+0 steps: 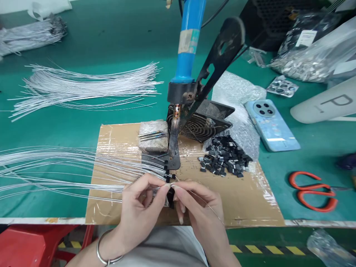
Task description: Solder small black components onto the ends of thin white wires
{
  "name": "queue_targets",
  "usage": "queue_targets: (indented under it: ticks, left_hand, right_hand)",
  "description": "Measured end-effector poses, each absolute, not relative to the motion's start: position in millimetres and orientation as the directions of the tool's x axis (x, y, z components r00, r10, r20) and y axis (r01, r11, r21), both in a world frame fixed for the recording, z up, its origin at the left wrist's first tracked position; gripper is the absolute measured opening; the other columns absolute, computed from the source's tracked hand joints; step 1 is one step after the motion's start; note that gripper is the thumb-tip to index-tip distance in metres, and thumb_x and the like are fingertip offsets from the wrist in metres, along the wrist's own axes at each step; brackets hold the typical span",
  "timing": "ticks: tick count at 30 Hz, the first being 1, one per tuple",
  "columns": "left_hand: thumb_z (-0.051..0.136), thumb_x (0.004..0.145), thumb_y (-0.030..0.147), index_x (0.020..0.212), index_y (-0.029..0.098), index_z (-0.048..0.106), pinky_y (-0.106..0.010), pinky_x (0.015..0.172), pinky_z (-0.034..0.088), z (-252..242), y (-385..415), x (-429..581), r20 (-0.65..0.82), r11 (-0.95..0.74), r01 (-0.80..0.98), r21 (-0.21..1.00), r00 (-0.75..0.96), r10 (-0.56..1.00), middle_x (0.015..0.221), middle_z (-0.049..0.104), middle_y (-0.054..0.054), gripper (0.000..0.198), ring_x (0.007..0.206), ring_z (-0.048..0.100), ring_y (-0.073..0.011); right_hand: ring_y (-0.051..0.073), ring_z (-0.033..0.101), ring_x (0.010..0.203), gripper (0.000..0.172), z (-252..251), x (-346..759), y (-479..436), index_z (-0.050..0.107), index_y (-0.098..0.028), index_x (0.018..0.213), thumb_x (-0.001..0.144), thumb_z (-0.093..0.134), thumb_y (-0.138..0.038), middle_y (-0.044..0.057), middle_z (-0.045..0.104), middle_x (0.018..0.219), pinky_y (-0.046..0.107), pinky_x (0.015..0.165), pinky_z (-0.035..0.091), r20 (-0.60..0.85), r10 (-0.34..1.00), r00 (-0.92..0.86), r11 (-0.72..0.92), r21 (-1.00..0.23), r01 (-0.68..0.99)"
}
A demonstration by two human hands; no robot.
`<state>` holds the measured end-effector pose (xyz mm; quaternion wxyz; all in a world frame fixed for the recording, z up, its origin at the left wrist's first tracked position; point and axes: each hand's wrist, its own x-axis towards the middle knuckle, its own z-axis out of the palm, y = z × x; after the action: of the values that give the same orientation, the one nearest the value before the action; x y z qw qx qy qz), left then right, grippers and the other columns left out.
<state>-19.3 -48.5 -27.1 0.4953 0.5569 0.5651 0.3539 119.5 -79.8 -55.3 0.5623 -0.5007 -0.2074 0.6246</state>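
Observation:
At the front of the cardboard, my left hand (144,204) is closed, thumb and forefinger pinching a white wire close to its end. My right hand (198,205) meets it fingertip to fingertip, closed on a thin wire (207,204) that trails back over the palm. Whatever sits between the touching fingertips is too small to make out. Beside the fingers, a row of small black connectors (170,198) ends a spread of white wires (111,161) coming from the left. Just above both hands, a blue-handled soldering iron (187,55) points downward in a black bracket.
A pile of black connector pieces (226,155) lies right of a black fan (200,124). A tip-cleaning block (152,135) carries metal rods. Further right are a phone (274,124), orange-handled scissors (314,191) and a white cup (325,102). A wire bundle (89,87) lies back left.

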Motion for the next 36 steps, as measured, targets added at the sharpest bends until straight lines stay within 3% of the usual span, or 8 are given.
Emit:
queue_targets:
  ticks: [18,30,36]
  left_hand:
    - [0.063,0.091,0.023,0.076,0.018,0.065,-0.022,0.043,0.028,-27,-49,-19,-0.148,0.093,0.340,0.936,0.138,0.979,0.058,0.056,0.004,0.016,0.047,0.035,-0.0089]
    - [0.065,0.089,0.018,0.077,0.017,0.068,-0.021,0.043,0.027,-25,-48,-23,-0.129,0.045,0.370,0.928,0.205,0.970,0.060,0.056,0.004,0.013,0.048,0.034,-0.0079]
    - [0.064,0.089,0.018,0.076,0.017,0.067,-0.020,0.043,0.026,-24,-48,-22,-0.127,0.044,0.384,0.922,0.193,0.973,0.058,0.053,0.005,0.014,0.048,0.032,-0.0073]
  right_hand:
    - [0.004,0.053,0.041,0.010,-57,123,-80,0.083,-0.024,0.083,0.082,0.081,-0.033,-0.002,0.067,0.062,0.013,0.037,0.046,-0.406,0.910,0.083,-0.299,-0.782,-0.547]
    - [0.004,0.051,0.039,0.018,-39,137,-70,0.081,-0.019,0.069,0.070,0.087,-0.036,-0.002,0.064,0.055,0.014,0.036,0.042,-0.535,0.845,-0.024,-0.463,-0.708,-0.533]
    - [0.005,0.052,0.041,0.018,-39,138,-72,0.082,-0.020,0.074,0.073,0.085,-0.038,-0.001,0.065,0.056,0.015,0.037,0.044,-0.522,0.852,-0.027,-0.461,-0.727,-0.509]
